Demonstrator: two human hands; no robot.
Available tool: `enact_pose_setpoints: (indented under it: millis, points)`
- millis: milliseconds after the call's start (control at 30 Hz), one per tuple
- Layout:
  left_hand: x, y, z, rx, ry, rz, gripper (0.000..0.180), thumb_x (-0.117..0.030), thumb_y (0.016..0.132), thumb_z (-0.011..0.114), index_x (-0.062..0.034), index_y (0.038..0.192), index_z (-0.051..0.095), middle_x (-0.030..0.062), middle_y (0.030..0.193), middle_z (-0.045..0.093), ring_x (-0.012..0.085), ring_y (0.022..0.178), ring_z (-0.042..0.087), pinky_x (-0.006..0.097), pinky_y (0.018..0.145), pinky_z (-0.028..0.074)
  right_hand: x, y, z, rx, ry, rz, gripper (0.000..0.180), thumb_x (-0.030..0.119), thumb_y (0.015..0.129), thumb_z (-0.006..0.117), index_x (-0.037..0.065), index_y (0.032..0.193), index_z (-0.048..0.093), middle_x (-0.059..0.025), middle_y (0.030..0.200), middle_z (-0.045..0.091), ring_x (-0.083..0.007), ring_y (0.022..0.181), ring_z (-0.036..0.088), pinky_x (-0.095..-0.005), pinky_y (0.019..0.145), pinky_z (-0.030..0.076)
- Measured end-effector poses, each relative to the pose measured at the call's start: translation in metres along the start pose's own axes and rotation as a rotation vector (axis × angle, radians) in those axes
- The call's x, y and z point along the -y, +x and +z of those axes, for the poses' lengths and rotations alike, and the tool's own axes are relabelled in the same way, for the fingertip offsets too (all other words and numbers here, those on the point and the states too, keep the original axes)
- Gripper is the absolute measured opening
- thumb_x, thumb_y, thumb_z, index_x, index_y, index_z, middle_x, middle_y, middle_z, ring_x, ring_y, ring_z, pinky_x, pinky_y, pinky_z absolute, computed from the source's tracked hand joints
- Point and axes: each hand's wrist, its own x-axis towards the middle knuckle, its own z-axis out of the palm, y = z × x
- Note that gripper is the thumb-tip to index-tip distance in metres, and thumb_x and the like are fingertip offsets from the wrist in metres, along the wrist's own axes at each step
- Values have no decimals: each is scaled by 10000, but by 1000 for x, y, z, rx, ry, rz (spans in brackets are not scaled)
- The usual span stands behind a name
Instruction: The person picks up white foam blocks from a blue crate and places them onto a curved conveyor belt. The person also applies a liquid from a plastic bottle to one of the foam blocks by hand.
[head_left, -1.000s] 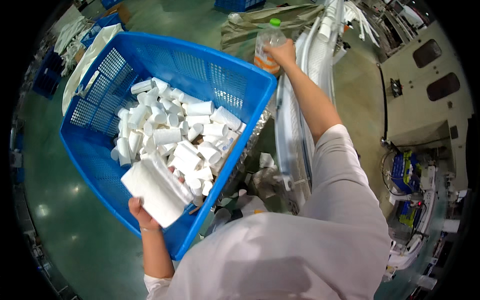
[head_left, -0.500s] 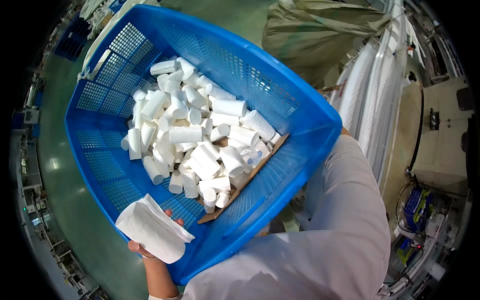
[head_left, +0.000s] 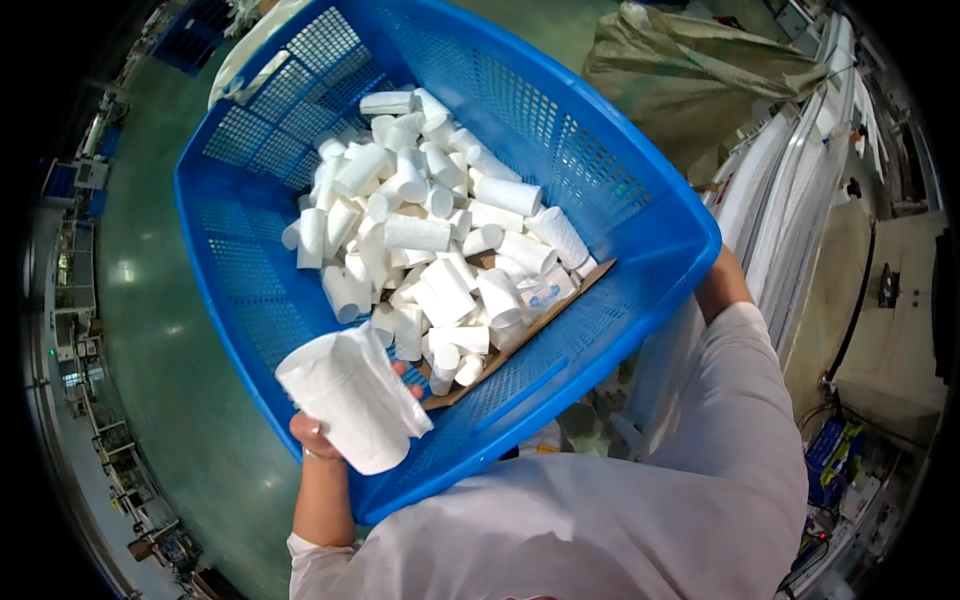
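Note:
My left hand [head_left: 312,434] is closed around a large white paper roll [head_left: 350,400], with loose sheet edges at its side. The roll is held over the near left rim of a big blue plastic basket [head_left: 600,330]. Inside the basket lies a heap of smaller white rolls [head_left: 415,235], jumbled in all directions. A strip of brown cardboard [head_left: 535,335] stands along the heap's near right side. At the basket's right corner my right hand [head_left: 722,280] reaches behind the rim; its fingers are hidden there.
Green floor [head_left: 150,330] extends to the left, with equipment along the far left edge. A greenish-brown sheet [head_left: 690,90] drapes at the upper right, beside long white and clear plastic-looking lengths [head_left: 790,190]. Beige machinery [head_left: 895,320] with cables stands on the right.
Basket, heap and the held roll have shifted right and slightly up in the picture. More of my right wrist shows at the basket's corner. My left hand keeps hold of the roll.

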Motion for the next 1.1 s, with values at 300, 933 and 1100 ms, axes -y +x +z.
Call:
enact_pose_setpoints:
  millis: [300, 933, 1100]
  points:
    - [-16, -21, 14, 352, -84, 125, 964, -365, 532, 669, -42, 1315, 207, 269, 1257, 328, 484, 1096, 380, 562, 854, 388, 31, -140, -218, -544, 758, -387, 445, 378, 884, 405, 19, 648, 521, -8, 492, 448, -74, 463, 420, -226, 433, 313]
    - [-1, -94, 26, 1097, -535, -549, 702, -337, 527, 647, 24, 1073, 395, 159, 876, 441, 286, 758, 467, 495, 625, 526, 242, -538, -224, 188, 553, -989, 450, 281, 764, 570, -11, 1096, 491, -149, 928, 576, -217, 832, 560, -310, 744, 437]
    - [-3, -98, 49, 811, -110, -524, 606, -462, 794, 454, 45, 1123, 413, 181, 986, 475, 279, 896, 518, 415, 721, 497, 204, -553, -237, 257, 778, -545, 361, 274, 809, 532, -10, 1031, 527, -108, 897, 579, -155, 837, 542, -276, 732, 428]
